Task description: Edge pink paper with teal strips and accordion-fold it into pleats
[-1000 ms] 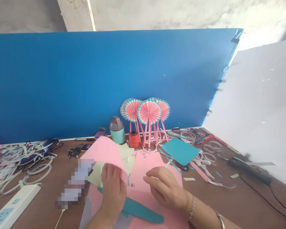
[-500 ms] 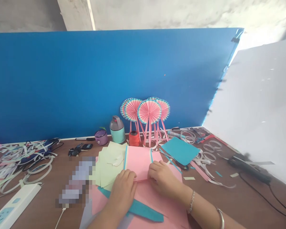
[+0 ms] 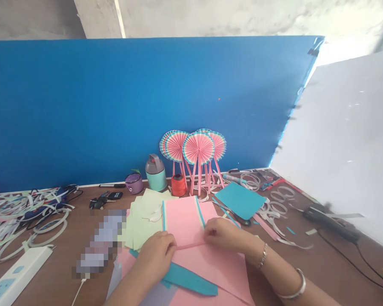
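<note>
Between my hands lies a pink sheet of paper (image 3: 183, 216) with cream and blue strips down both side edges. Its near edge is folded into a narrow band. My left hand (image 3: 158, 253) grips the left end of that fold, fingers bent over it. At the right end, my right hand (image 3: 221, 233) pinches the fold with curled fingers. Beneath are larger pink sheets (image 3: 217, 267) and a folded blue paper piece (image 3: 191, 280). Pale green sheets (image 3: 137, 221) lie beside my left hand. A blue square of paper (image 3: 241, 200) is beyond my right hand.
Several pink pleated paper fans (image 3: 198, 148) stand against the blue partition (image 3: 115, 106). A teal flask (image 3: 156, 175), red thread spool (image 3: 178, 185) and purple pot (image 3: 134, 182) line the back. Paper scraps (image 3: 35, 212) heap at left, near a power strip (image 3: 19, 272).
My hands have moved slightly apart along the fold, the left one leftward and the right one rightward. The strip-edged pink sheet has shifted a little left and shows more of its width.
</note>
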### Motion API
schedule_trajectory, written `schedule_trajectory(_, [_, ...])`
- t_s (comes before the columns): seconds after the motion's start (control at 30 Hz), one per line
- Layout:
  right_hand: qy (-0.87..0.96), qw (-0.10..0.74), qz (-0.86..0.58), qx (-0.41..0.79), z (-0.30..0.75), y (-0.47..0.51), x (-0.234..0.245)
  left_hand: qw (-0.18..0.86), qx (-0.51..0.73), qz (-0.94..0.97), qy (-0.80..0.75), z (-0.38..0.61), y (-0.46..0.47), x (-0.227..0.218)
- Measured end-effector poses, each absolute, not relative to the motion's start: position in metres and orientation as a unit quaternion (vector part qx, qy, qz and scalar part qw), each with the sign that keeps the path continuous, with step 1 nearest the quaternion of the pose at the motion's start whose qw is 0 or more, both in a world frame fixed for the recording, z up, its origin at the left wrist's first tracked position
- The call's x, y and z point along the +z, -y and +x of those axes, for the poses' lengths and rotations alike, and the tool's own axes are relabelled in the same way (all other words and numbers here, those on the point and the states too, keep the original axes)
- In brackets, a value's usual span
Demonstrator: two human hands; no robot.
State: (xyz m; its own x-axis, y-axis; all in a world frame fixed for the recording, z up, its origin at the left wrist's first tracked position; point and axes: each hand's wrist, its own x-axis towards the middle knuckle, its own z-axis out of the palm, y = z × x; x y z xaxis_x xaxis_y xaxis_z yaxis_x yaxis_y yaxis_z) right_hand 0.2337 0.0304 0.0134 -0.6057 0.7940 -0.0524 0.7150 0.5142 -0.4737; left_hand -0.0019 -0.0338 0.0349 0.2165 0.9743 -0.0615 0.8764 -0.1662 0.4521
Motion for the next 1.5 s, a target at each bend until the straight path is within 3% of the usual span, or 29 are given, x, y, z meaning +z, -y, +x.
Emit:
schedule_trajectory(0.2, [0.829, 0.103, -0.486, 0.258, 0.237, -0.033, 0.007, 0.245, 0.151, 0.713, -0.640, -0.006, 0.029, 0.032])
schedule_trajectory(0.87, [0.776, 0.123, -0.542, 0.297, 0.228, -0.033, 0.014, 0.237, 0.142, 0.706, -0.652, -0.003, 0.029, 0.032])
schedule_trajectory(1.2, [0.811, 0.070, -0.535, 0.226, 0.224, -0.025, 0.024, 0.144, 0.087, 0.756, -0.633, 0.001, 0.029, 0.032])
schedule_trajectory(1.4, [0.888, 0.051, -0.454, 0.047, 0.211, -0.011, 0.027, 0.015, 0.083, 0.819, -0.567, 0.009, 0.034, 0.020])
schedule_trajectory(1.5, [0.919, 0.021, -0.393, 0.018, 0.203, -0.004, 0.022, -0.017, 0.040, 0.852, -0.521, 0.016, 0.033, 0.009])
